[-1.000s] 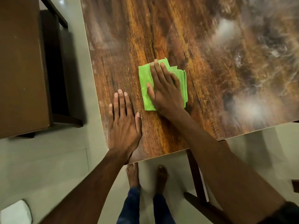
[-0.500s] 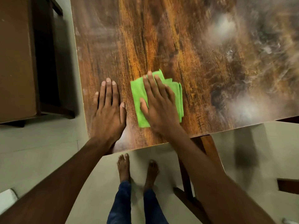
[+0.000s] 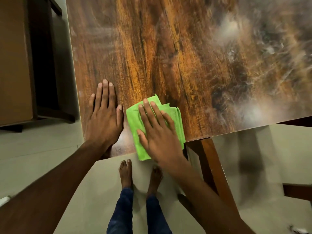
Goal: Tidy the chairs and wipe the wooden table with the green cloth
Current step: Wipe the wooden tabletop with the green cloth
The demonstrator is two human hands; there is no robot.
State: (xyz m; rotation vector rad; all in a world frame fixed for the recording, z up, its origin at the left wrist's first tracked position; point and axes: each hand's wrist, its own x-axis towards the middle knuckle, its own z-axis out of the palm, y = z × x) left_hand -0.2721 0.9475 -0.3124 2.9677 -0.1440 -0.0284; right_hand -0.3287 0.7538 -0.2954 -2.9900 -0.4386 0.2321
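Note:
The wooden table (image 3: pixel 177 56) fills the upper part of the head view, its near corner close to me. A folded green cloth (image 3: pixel 135 123) lies at the table's near edge, its lower corner hanging just over the edge. My right hand (image 3: pixel 157 132) presses flat on the cloth, fingers spread, covering most of it. My left hand (image 3: pixel 105 115) rests flat on the bare wood just left of the cloth, near the table's left edge, holding nothing. A dark wooden chair (image 3: pixel 42 65) stands left of the table.
A brown wooden table leg or chair frame (image 3: pixel 214 169) runs down under the near edge to my right. Another dark wooden piece (image 3: pixel 297 191) shows at the right edge. My bare feet (image 3: pixel 125 173) stand on the pale tiled floor below the table edge.
My right hand has slid the green cloth toward me, from the inner table surface to the near edge, where it now overhangs. My left hand stayed flat on the wood beside it.

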